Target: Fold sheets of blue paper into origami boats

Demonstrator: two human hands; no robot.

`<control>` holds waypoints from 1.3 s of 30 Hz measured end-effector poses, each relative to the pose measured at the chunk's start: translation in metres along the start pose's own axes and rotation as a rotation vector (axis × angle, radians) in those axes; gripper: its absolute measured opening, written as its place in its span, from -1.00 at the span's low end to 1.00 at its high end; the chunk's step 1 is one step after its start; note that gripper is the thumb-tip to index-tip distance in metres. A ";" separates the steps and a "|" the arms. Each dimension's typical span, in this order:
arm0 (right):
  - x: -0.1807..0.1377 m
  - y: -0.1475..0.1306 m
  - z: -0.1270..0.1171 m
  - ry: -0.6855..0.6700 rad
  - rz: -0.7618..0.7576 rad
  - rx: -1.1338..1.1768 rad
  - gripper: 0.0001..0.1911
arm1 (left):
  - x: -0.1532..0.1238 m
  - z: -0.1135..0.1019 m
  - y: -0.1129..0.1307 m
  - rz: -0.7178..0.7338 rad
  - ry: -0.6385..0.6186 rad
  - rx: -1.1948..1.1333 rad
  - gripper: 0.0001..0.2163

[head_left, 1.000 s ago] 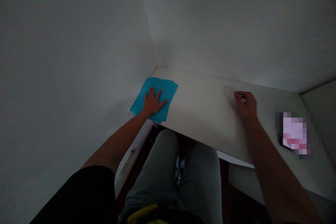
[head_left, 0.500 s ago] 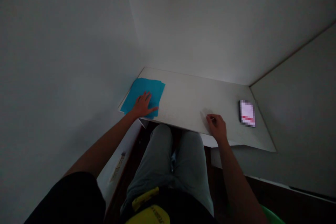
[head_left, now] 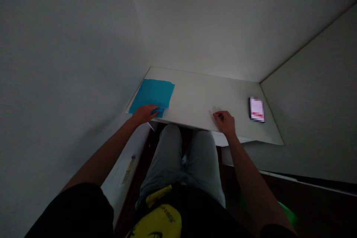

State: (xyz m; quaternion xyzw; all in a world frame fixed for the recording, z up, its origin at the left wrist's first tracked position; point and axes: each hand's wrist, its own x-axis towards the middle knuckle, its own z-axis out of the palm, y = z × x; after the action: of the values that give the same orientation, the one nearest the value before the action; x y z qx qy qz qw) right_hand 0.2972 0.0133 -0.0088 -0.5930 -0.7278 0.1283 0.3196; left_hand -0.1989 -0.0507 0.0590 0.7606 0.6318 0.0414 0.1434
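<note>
At the front of the bench [head_left: 195, 100], the left hand [head_left: 145, 113] aptly edge-pinches the seemingly light, pliable blue sheet [head_left: 154, 93]; right hand [head_left: 225, 122] curled, contents unclear.

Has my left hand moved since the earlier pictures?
Yes, your left hand has moved toward the front edge of the white table, off the middle of the blue sheets.

Sheets [head_left: 153, 93] left, phone [head_left: 257, 109] right (both on desk [head_left: 195, 96])
</note>
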 end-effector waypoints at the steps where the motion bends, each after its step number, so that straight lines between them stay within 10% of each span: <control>1: 0.000 -0.001 0.000 -0.001 -0.003 -0.005 -0.46 | 0.001 -0.001 0.000 -0.006 0.007 -0.029 -0.53; 9: -0.004 -0.003 0.002 -0.010 -0.006 -0.050 -0.52 | 0.010 -0.009 0.020 -0.076 0.116 -0.073 -0.55; 19: -0.021 -0.005 -0.009 -0.117 -0.243 0.010 -0.08 | 0.055 0.017 0.210 0.425 -0.038 0.049 -0.55; 24: -0.026 -0.004 -0.015 -0.289 -0.366 -0.047 -0.27 | 0.052 0.043 0.254 0.504 -0.123 0.035 -0.62; 39: -0.018 -0.001 -0.025 -0.319 -0.214 0.210 -0.71 | 0.046 0.036 0.082 0.444 -0.077 -0.132 0.24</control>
State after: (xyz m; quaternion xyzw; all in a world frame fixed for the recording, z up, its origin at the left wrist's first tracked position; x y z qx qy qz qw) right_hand 0.3130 -0.0085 0.0051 -0.4482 -0.8105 0.2609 0.2721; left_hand -0.1036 -0.0252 0.0410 0.8708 0.4391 0.0839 0.2044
